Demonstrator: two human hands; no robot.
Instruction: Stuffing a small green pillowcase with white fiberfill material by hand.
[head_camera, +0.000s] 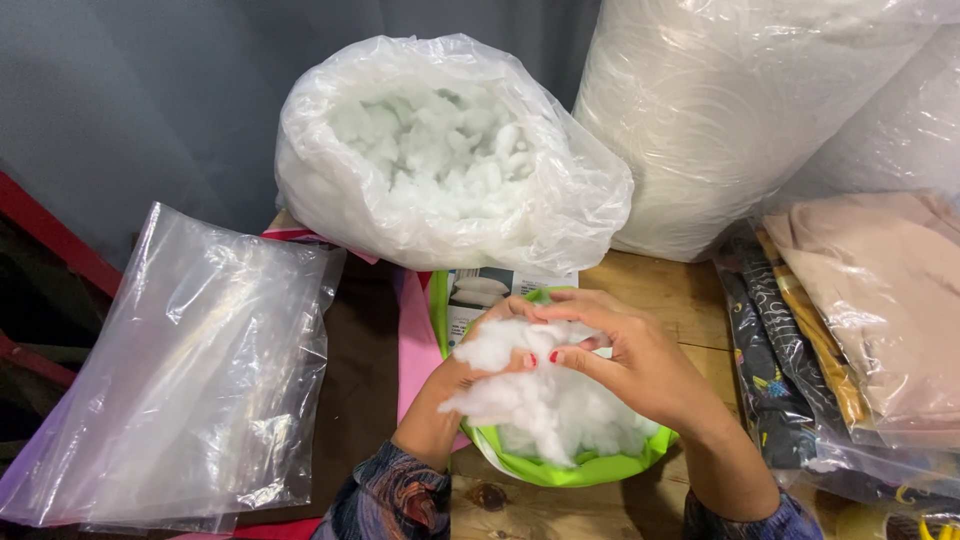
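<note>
Head view showed both hands over a green bowl (560, 468) on the wooden table (660, 290), each closed on the same clump of white stuffing (510, 375): the left hand (470, 375) pinched it from below and the right hand (625, 365) gripped it from above, fingertips meeting at the middle. The clump hung just above the bowl, touching the heap of stuffing already in it. Loose fibre like this could easily shed, and because the heap stood above the rim, a wide pull apart might have sent tufts over the bowl's edge onto the table. Behind the bowl sat an open clear plastic bag (450, 150), rolled down at the mouth and full of the same white filling. To the left lay a flat clear bag (190, 370) that looked empty. To the right, folded fabrics (860, 310) were stacked in clear wrapping, and a large wrapped roll of wadding (740, 110) stood behind them.
</note>
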